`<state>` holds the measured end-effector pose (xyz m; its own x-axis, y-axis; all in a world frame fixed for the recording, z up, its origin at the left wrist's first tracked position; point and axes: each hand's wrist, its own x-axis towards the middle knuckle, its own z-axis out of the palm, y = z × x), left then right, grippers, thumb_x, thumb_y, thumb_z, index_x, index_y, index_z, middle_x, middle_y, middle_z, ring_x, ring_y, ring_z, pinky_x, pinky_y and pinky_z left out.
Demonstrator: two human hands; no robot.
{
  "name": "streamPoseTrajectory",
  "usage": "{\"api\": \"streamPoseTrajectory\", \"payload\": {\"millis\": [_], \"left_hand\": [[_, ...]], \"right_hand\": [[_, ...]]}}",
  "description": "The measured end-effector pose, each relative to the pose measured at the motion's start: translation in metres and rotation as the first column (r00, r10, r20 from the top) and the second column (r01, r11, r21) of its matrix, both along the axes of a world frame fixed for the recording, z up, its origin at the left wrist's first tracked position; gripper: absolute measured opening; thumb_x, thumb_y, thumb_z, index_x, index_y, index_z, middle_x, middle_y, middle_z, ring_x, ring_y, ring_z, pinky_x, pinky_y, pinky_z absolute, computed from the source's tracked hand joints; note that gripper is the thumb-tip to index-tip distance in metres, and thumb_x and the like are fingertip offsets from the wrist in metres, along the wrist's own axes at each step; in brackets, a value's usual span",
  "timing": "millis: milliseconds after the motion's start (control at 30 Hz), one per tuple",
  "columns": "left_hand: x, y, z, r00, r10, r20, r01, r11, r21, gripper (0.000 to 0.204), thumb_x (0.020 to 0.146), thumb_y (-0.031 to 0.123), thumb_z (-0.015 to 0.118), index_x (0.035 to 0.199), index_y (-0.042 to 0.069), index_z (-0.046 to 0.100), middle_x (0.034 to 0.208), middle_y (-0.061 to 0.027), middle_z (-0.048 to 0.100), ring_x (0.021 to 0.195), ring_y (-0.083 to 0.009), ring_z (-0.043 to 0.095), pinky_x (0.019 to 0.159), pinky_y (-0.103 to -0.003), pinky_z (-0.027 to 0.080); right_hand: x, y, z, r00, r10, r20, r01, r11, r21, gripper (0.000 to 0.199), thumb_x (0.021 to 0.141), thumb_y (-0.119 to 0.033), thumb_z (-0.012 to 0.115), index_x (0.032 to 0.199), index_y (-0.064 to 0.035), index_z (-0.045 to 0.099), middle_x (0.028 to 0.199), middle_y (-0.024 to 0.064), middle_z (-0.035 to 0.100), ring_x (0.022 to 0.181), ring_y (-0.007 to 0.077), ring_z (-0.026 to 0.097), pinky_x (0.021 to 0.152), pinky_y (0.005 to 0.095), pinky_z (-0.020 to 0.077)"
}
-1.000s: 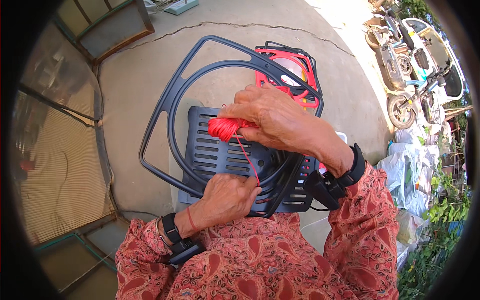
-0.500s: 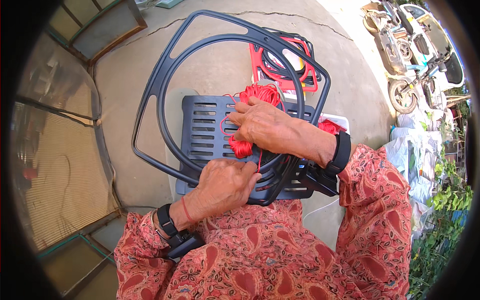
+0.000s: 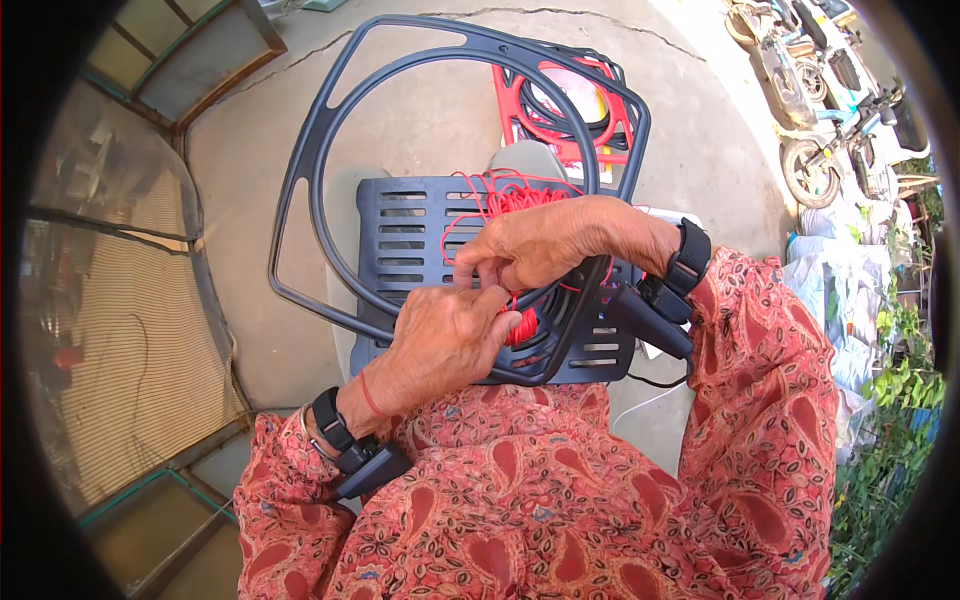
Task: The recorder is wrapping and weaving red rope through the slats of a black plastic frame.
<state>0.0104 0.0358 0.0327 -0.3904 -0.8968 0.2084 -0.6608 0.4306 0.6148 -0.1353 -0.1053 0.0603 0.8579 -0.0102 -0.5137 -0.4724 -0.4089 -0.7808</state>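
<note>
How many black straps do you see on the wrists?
2: the left strap is around the left wrist, the right strap around the right wrist. The sleeves could hide others.

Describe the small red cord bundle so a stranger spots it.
Find the dark slotted board in mid-picture. Just right of the left hand shows the small red cord bundle. Unlike the larger red heap beyond the right hand, it is compact.

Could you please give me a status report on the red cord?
Left fingers, right fingers close together at red cord; exact grip hidden. Black frame beneath them.
</note>
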Motion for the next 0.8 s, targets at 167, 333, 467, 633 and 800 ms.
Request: {"api": "streamPoseTrajectory", "payload": {"millis": [167, 333, 467, 633, 800], "left_hand": [[-0.003, -0.009, -0.004, 1.0, 0.013, 0.012, -0.013, 0.999, -0.033, 0.019, 0.088, 0.022, 0.068, 0.081, 0.005, 0.062, 0.06, -0.0141, 0.06, 0.055, -0.0358, 0.06, 0.049, -0.045, 0.045], [0.001, -0.014, -0.019, 0.997, 0.065, 0.051, -0.067, 0.997, 0.042, 0.022, 0.089, 0.022, 0.067, 0.078, 0.005, 0.06, 0.061, -0.0152, 0.06, 0.056, -0.0372, 0.061, 0.049, -0.046, 0.046], [0.0, -0.02, -0.028, 0.996, 0.064, -0.07, -0.056, 0.993, 0.108, 0.026, 0.09, 0.026, 0.064, 0.077, 0.004, 0.062, 0.061, -0.0175, 0.059, 0.059, -0.0396, 0.061, 0.052, -0.048, 0.046], [-0.006, -0.027, -0.032, 0.994, 0.062, -0.086, -0.048, 0.988, 0.15, 0.031, 0.091, 0.03, 0.062, 0.075, 0.004, 0.063, 0.064, -0.0185, 0.061, 0.06, -0.0407, 0.061, 0.055, -0.049, 0.047], [-0.005, -0.031, -0.035, 0.995, 0.072, -0.076, -0.047, 0.956, 0.288, 0.031, 0.092, 0.036, 0.061, 0.087, 0.005, 0.066, 0.074, -0.0172, 0.064, 0.069, -0.0397, 0.061, 0.059, -0.047, 0.045]], "right_hand": [[-0.004, -0.001, 0.001, 0.987, -0.147, 0.07, 0.148, 0.989, -0.001, 0.028, 0.085, -0.004, 0.059, 0.113, -0.0029, 0.061, 0.097, 0.0108, 0.069, 0.09, 0.0217, 0.065, 0.078, 0.0343, 0.0516], [-0.034, 0.006, 0.043, 0.861, -0.352, 0.368, 0.399, 0.915, -0.057, 0.013, 0.083, -0.004, 0.057, 0.093, -0.0003, 0.065, 0.077, 0.0094, 0.068, 0.071, 0.0237, 0.065, 0.067, 0.0377, 0.0505], [-0.059, 0.045, 0.033, 0.916, -0.01, 0.401, 0.214, 0.858, -0.468, 0.015, 0.076, -0.004, 0.065, 0.091, -0.0024, 0.066, 0.072, 0.0146, 0.066, 0.07, 0.0294, 0.067, 0.061, 0.0402, 0.0501], [-0.055, 0.073, -0.002, 0.959, 0.188, 0.211, 0.059, 0.596, -0.801, 0.01, 0.082, -0.01, 0.059, 0.09, -0.0101, 0.063, 0.066, 0.0087, 0.063, 0.065, 0.0276, 0.067, 0.056, 0.0416, 0.0507], [-0.049, 0.075, -0.016, 0.975, 0.201, 0.09, -0.038, 0.556, -0.83, 0.01, 0.081, -0.011, 0.06, 0.09, -0.0088, 0.063, 0.065, 0.0068, 0.063, 0.061, 0.0265, 0.066, 0.052, 0.0395, 0.0488]]}}
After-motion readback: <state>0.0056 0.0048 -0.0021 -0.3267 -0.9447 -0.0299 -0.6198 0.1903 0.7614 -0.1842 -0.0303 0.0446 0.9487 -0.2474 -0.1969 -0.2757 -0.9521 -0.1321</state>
